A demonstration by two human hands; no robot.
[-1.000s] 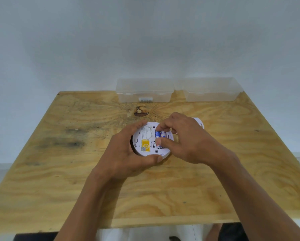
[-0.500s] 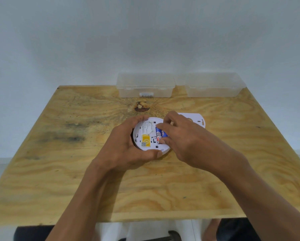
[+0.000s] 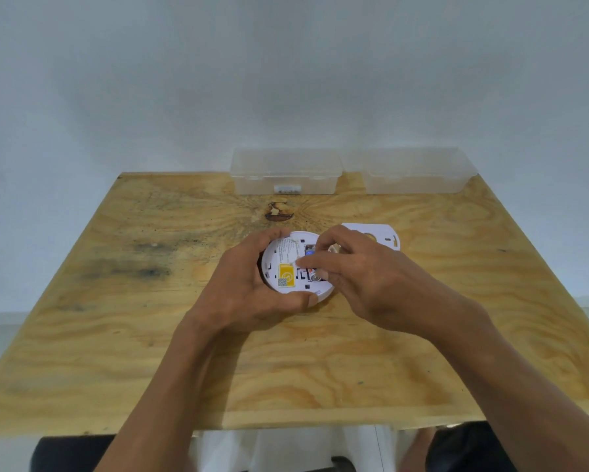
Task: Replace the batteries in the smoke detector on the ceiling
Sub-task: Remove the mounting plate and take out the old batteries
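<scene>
A round white smoke detector lies back-side up on the wooden table, showing a yellow label and its battery bay. My left hand wraps around its left and near rim. My right hand reaches over the bay from the right, with thumb and fingers pinched on a blue battery that sits in the bay; its metal end shows near the front. Most of the battery is hidden under my fingers. The white mounting plate lies flat just behind my right hand.
Two clear plastic boxes stand at the table's far edge against the white wall, one at the middle and one to the right. A dark knot marks the wood behind the detector.
My right hand's fingers have shifted over the battery bay, now covering more of the blue battery. The left hand keeps its hold on the detector. The camera has tilted slightly.
</scene>
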